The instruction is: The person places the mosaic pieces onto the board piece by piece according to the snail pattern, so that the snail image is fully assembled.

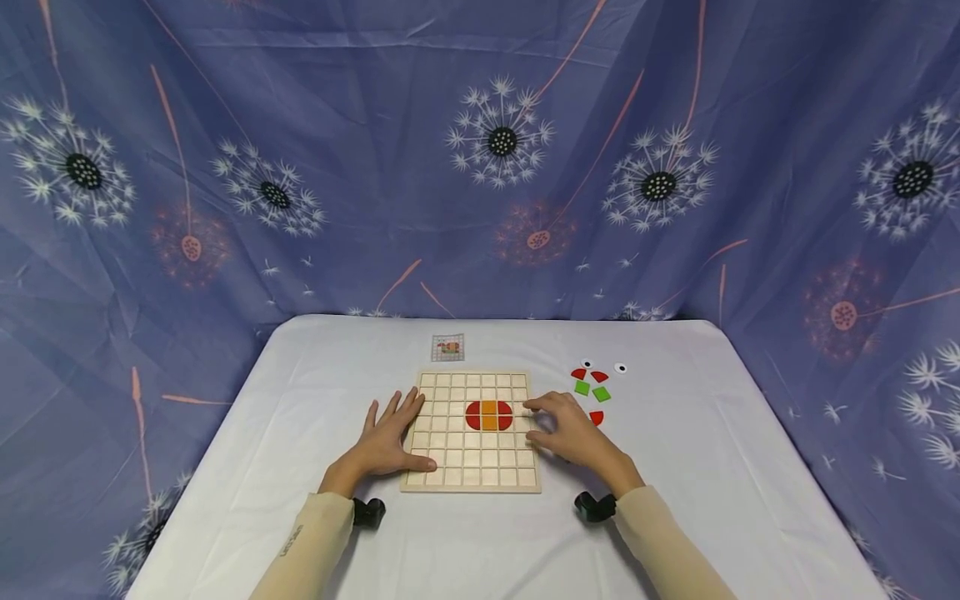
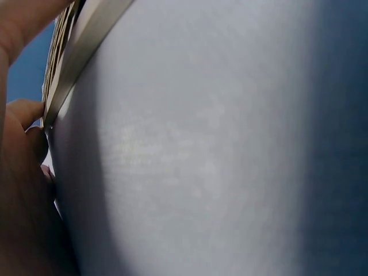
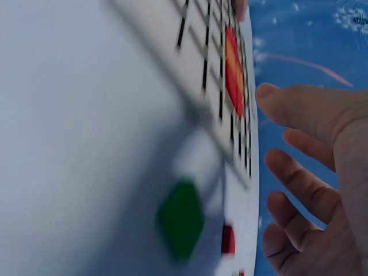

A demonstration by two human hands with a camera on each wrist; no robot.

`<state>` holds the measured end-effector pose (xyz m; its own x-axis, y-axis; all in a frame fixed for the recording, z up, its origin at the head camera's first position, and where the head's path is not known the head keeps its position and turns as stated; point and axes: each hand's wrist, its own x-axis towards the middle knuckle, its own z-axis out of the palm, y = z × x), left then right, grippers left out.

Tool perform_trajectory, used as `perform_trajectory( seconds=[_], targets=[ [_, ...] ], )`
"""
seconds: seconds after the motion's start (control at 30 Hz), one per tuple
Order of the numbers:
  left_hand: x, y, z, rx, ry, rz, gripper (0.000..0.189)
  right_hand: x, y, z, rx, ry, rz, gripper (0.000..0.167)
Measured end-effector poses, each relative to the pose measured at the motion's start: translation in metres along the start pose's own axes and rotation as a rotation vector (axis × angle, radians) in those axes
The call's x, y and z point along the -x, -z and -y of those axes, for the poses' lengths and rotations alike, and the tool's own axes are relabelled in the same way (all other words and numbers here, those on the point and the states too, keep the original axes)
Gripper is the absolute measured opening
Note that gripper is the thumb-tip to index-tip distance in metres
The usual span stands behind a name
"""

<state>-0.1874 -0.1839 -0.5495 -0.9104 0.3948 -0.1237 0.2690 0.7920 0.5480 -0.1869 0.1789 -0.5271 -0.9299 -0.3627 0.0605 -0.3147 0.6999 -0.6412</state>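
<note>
While my left hand (image 1: 386,442) touches the grid board (image 1: 468,457), my right hand (image 1: 576,432) is beside it

As my left fingers spread at the board's left edge, my right thumb and fingers stand apart at the right edge; I can't quite tell whether they touch it. The red-and-orange oval (image 1: 489,415) lies on the board, nearer that edge. Loose red pieces (image 1: 596,417) and green pieces (image 1: 602,393) lie off the upper right corner.

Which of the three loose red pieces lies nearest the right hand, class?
The lone red piece beside the right hand; the other two lie farther away, beyond the green pieces.
</note>
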Motion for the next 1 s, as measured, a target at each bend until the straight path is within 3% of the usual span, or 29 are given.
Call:
perform_trajectory(
  seconds=[0.23,0.57,0.83,1.0],
  targets=[
    [0.0,0.001,0.001,-0.009,0.005,-0.006,0.128,0.016,0.021,-0.027,0.053,-0.024,-0.053,0.047],
    [0.001,0.002,-0.003,0.013,-0.004,-0.001,0.128,0.009,0.026,-0.048,0.113,-0.093,-0.129,0.046],
    [-0.001,0.0,0.0,-0.018,-0.001,0.002,0.129,-0.004,0.021,-0.052,0.143,0.012,-0.133,0.038],
    [-0.001,0.0,0.001,-0.018,0.0,0.003,0.13,-0.003,0.021,-0.051,0.181,-0.012,-0.107,0.036]
  ],
)
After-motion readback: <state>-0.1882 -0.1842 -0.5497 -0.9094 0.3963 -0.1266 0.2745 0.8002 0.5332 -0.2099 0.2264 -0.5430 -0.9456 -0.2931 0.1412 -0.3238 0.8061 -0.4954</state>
